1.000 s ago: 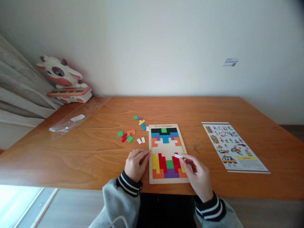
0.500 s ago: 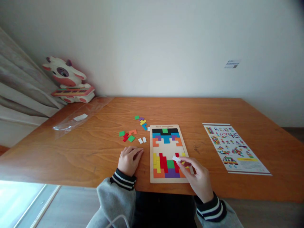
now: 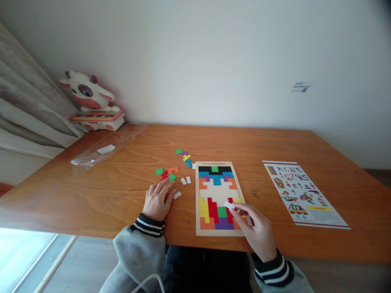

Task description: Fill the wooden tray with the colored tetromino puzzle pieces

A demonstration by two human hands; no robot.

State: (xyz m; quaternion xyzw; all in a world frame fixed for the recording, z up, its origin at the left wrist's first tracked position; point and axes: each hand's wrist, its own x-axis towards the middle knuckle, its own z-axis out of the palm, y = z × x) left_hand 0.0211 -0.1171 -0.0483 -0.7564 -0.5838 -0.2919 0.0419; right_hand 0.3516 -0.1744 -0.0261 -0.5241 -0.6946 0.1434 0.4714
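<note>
My right hand (image 3: 255,228) pinches a small white puzzle piece (image 3: 229,205) between thumb and fingers, over the lower right part of the wooden puzzle board (image 3: 198,232). Coloured blocks fill the board's top and bottom, and bare wood shows across its middle. My left hand (image 3: 157,200) rests on the table left of the board, fingers stretched out and holding nothing. Its fingertips reach a red piece (image 3: 164,174) and a green piece (image 3: 172,178). Beside the thumb lies a loose white piece (image 3: 177,195); two more white pieces (image 3: 186,180) lie nearer the board.
Behind my left hand, an orange piece (image 3: 173,169), a green square (image 3: 159,171) and several other pieces are scattered. A printed pattern sheet (image 3: 301,195) lies on the right. At the back left are a clear plastic bag (image 3: 91,156) and a cow toy keyboard (image 3: 97,116).
My left hand has moved left and forward to the loose pieces, its fingers spreading. A white piece now shows beside its thumb. The right hand keeps its white piece over the board.
</note>
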